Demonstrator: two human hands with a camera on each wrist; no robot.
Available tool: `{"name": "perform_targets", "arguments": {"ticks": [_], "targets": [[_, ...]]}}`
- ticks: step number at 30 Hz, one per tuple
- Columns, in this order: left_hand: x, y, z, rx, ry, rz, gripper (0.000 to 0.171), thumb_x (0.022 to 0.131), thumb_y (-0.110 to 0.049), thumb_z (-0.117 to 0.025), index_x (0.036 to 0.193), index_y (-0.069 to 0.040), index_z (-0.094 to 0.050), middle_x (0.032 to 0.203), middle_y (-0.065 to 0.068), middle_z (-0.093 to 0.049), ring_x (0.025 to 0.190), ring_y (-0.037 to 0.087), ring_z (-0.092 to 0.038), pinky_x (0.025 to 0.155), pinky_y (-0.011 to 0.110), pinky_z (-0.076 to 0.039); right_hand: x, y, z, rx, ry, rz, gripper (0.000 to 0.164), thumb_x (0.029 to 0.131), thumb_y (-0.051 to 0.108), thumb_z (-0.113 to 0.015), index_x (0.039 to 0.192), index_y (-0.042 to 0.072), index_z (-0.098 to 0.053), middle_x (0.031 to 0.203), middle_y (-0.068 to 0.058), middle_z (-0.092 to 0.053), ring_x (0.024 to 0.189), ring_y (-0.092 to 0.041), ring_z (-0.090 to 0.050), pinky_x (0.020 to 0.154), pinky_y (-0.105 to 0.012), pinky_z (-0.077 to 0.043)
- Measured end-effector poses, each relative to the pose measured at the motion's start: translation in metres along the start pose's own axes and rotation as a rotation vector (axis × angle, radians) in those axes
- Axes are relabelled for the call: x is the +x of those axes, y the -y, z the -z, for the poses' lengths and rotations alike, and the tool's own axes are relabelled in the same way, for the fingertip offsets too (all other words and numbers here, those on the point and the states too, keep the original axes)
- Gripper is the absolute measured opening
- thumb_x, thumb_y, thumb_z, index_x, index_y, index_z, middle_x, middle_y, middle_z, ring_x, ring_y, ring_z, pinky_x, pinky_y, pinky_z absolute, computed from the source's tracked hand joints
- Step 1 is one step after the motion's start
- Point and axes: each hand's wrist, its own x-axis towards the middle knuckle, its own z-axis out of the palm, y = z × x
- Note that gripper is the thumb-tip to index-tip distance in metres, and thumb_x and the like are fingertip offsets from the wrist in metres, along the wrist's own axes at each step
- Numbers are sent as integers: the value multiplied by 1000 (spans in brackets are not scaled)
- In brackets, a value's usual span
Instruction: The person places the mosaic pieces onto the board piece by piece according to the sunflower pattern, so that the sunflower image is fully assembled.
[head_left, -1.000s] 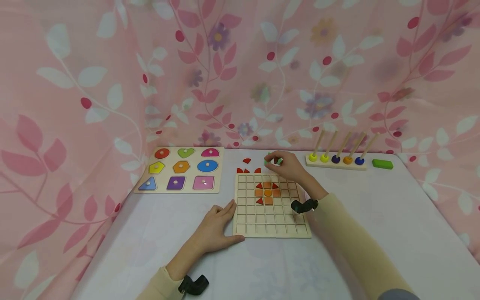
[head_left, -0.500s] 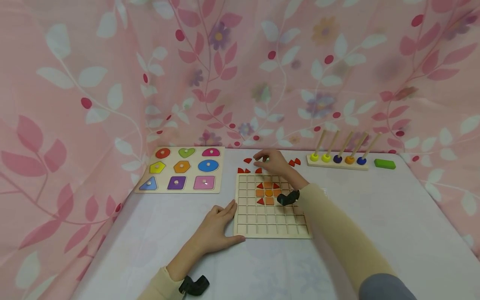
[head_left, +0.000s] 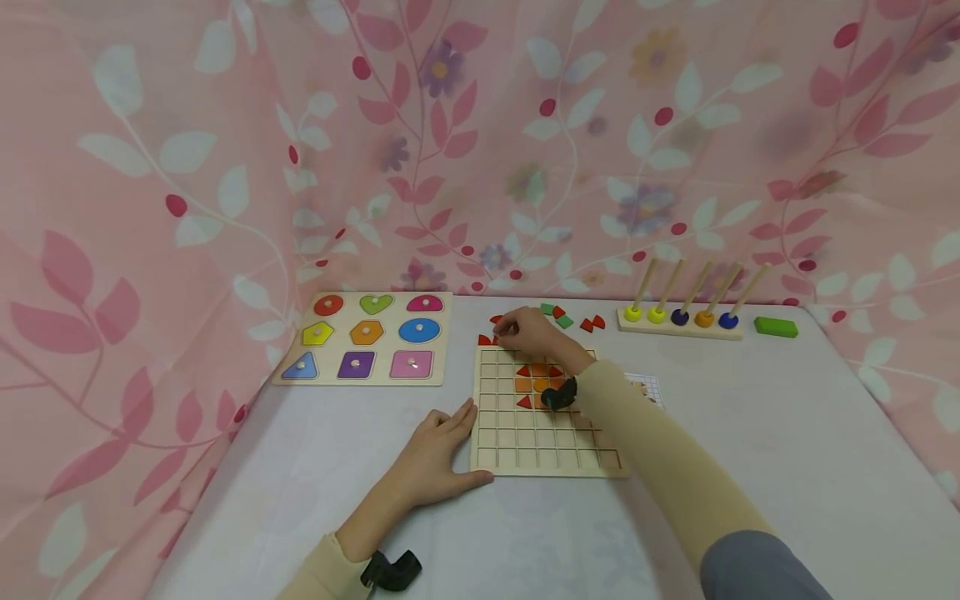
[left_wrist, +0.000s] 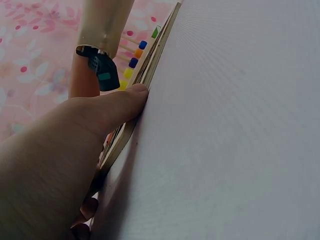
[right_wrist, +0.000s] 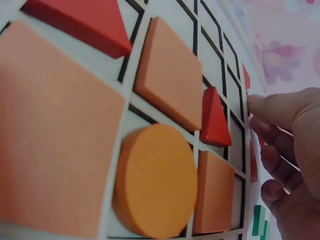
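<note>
A wooden grid board (head_left: 517, 437) lies on the table, with orange squares, an orange disc (right_wrist: 157, 180) and red triangular pieces (right_wrist: 215, 120) in its middle cells. My left hand (head_left: 427, 462) presses its left edge with fairly straight fingers, the thumb (left_wrist: 132, 95) at the near corner. Reaching over the board, my right hand (head_left: 532, 333) has its fingertips down among the red pieces (head_left: 483, 340) just past the far edge. Its fingers are bent, with thumb and index close together in the right wrist view; I cannot tell whether a piece is between them.
Green pieces (head_left: 565, 322) and more red pieces (head_left: 592, 323) lie behind the board. A knobbed shape puzzle (head_left: 367, 358) is at the left. Back right stand a bead-peg rack (head_left: 678, 327) and a green block (head_left: 776, 327). A printed card (head_left: 647, 389) lies partly under the right sleeve.
My right hand has moved left along the board's far edge, from the green pieces to the red ones, uncovering the green pieces. The left hand stays at the board's edge.
</note>
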Motion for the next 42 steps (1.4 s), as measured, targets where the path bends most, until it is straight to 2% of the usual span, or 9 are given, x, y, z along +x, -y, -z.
{"name": "perform_targets", "arguments": {"ticks": [5,13,20,23,26,29,33,38,42], "targets": [[0,-1,0,0,-3,2,105,85,-70,-76,164,-11,-41,172,1,-35,111,14,-46,90,34,-44,4,-2,-2,-26,7,16,26,105,16,-66,125,1,-75,114,-12,-75,100,-25,-66,94,-39,-55],[0,-1,1,5,-17,-10,104,85,-69,-77,163,-9,-42,171,2,-36,113,15,-47,93,36,-44,6,-2,2,-45,50,28,26,105,15,-66,126,3,-75,117,-12,-75,104,-25,-67,96,-40,-54],[0,-1,1,2,-19,-10,104,85,-68,-77,163,-9,-42,171,2,-36,115,16,-48,94,37,-45,11,-1,6,-88,104,86,31,104,9,-63,133,9,-74,106,-9,-74,88,-20,-61,86,-36,-51],[-1,-2,1,-5,-16,-8,104,85,-69,-76,163,-9,-42,171,2,-36,115,16,-48,93,37,-45,13,1,7,-106,129,108,30,104,8,-62,130,10,-75,99,-8,-73,82,-18,-58,82,-34,-48],[-1,-1,1,-5,-16,-9,104,85,-69,-76,163,-10,-42,171,2,-37,114,15,-48,93,37,-45,14,2,7,-126,139,113,25,104,9,-62,125,10,-77,104,-7,-74,80,-16,-56,81,-32,-48],[-1,-1,0,0,-19,-9,104,85,-69,-76,163,-10,-42,171,1,-37,113,14,-47,92,35,-45,13,2,6,-132,133,109,23,104,10,-64,124,6,-76,108,-10,-75,81,-16,-56,83,-32,-48],[-1,-1,0,-2,-22,-8,104,84,-69,-77,163,-10,-42,171,1,-37,113,14,-47,92,35,-45,11,1,5,-110,111,83,29,104,12,-66,131,1,-72,108,-11,-74,86,-18,-58,87,-33,-50],[-1,-2,1,-5,-18,-8,104,84,-68,-78,163,-9,-42,171,2,-37,114,15,-48,93,37,-45,10,-1,3,-84,84,33,30,105,15,-65,132,1,-72,109,-10,-74,92,-20,-62,87,-34,-51],[-2,-2,1,0,-17,-8,104,85,-68,-77,163,-10,-42,171,2,-37,113,15,-47,93,36,-45,9,-2,2,-61,74,24,28,106,17,-65,129,2,-73,108,-11,-74,94,-22,-65,89,-37,-53]]}}
